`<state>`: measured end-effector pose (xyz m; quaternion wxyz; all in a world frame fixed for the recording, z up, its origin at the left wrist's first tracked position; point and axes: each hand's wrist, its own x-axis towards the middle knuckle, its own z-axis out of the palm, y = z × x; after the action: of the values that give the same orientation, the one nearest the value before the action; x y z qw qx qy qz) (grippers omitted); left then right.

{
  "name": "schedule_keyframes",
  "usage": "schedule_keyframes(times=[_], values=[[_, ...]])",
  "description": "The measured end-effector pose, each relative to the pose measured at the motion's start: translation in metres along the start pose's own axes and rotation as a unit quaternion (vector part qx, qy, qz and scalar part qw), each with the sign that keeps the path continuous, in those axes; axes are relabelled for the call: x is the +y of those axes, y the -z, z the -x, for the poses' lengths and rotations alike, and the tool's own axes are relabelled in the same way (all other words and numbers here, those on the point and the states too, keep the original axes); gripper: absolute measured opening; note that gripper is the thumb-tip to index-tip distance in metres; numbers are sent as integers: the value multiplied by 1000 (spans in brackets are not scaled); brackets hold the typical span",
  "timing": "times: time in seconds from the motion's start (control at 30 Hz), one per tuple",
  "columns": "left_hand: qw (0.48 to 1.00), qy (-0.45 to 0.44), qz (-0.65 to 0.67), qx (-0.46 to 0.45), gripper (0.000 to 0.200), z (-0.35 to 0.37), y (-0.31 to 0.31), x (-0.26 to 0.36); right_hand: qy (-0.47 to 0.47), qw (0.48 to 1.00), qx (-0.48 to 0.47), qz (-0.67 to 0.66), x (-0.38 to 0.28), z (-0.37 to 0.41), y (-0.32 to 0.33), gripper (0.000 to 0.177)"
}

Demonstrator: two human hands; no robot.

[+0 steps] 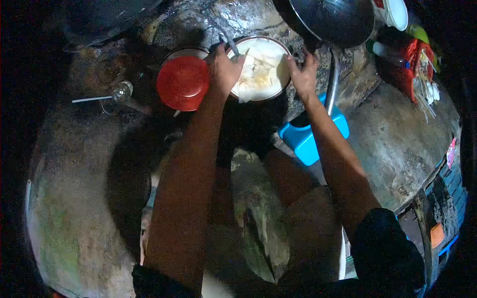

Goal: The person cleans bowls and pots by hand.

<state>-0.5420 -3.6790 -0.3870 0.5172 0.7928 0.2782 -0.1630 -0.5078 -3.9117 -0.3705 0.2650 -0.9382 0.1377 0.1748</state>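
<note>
A round, pale dish [284,84] with a dark rim sits in front of me, between my two hands. Inside lies a white, sheet-like piece [263,49] with a yellowish-brown patch; a corner of it hangs over the near rim. My left hand [227,70] is closed at the dish's left edge, its thumb reaching inward over the rim. A narrow grey strip [229,43] passes beside those fingers; I cannot make out what it is. On the right edge, my right hand [304,77] has its thumb against the rim and its fingers bent outside it.
Left of the dish is a red bowl [184,83]. A small glass object with a white stick [92,99] lies farther left. Dark pans [343,22] stand at the back. A light-blue plastic container [305,144] is under my right forearm; a red bag [411,64] lies far right.
</note>
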Motion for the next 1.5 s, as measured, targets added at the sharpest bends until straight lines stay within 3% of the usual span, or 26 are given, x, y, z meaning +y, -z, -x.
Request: schedule_keyframes(times=[0.03,0.07,0.1,0.13,0.23,0.27,0.33,0.37,0.43,0.57,0.77,0.8,0.87,0.9,0.93,0.97,1.03,1.07,1.1,1.13,1.2,1.23,1.3,1.4,1.5], values=[[999,-10,46,-25,65,-8,-7,-13,-36,999,-21,-25,10,-1,-6,75],[999,-8,39,-27,65,-11,-9,-20,-102,968,-88,-213,6,1,-4,75],[997,5,52,-50,61,-14,-10,-25,-106,966,-88,-217,-6,6,3,75],[995,17,65,-72,58,-18,-11,-28,-179,947,-123,-237,-24,13,14,67],[986,94,50,-126,51,-32,-17,-39,-220,881,-210,-363,29,6,-18,60],[986,95,50,-128,51,-31,-8,-29,-255,851,-233,-395,-2,13,-5,59],[967,104,95,-212,49,-27,13,1,-259,795,-241,-493,22,11,-31,59],[959,108,110,-239,48,-28,13,-2,-261,793,-242,-494,20,13,-34,59],[959,125,150,-204,48,-29,3,-2,-281,754,-203,-558,14,14,-37,59],[972,93,106,-186,45,-31,-4,-25,-269,778,-188,-535,-19,22,-9,57],[973,144,98,-150,45,5,56,27,-207,820,-218,-486,-51,31,25,57],[950,-66,-186,-240,46,9,83,45,-190,829,-221,-477,-62,35,26,57],[803,-267,-445,-293,47,14,110,35,-169,852,-233,-438,-83,44,21,55],[945,-76,-264,-176,48,24,108,2,-180,816,-253,-488,-92,51,11,51],[985,48,-103,-128,49,32,119,6,-185,820,-263,-472,-107,57,5,50],[986,148,73,-38,51,40,130,10,-191,825,-274,-456,-122,64,-2,48],[949,230,217,-6,51,58,168,46,-137,852,-282,-420,-140,72,-24,47],[939,256,229,8,50,57,180,30,-135,864,-279,-396,-148,75,-36,45],[929,282,240,22,50,55,192,12,-133,876,-277,-372,-157,78,-47,42],[980,189,36,-50,49,56,202,-41,-108,874,-278,-382,-162,81,-60,43],[974,88,-170,-118,48,59,209,-28,-85,872,-282,-391,-165,83,-87,43],[984,162,7,-69,46,63,214,-10,-72,877,-273,-387,-165,82,-100,43],[955,233,184,-17,44,68,216,2,-62,882,-267,-382,-162,82,-115,43],[965,185,183,-38,44,60,215,-41,-22,871,-261,-415,-160,81,-127,44],[941,230,241,-62,44,61,211,-84,-30,918,-244,-311,-155,79,-128,49]])
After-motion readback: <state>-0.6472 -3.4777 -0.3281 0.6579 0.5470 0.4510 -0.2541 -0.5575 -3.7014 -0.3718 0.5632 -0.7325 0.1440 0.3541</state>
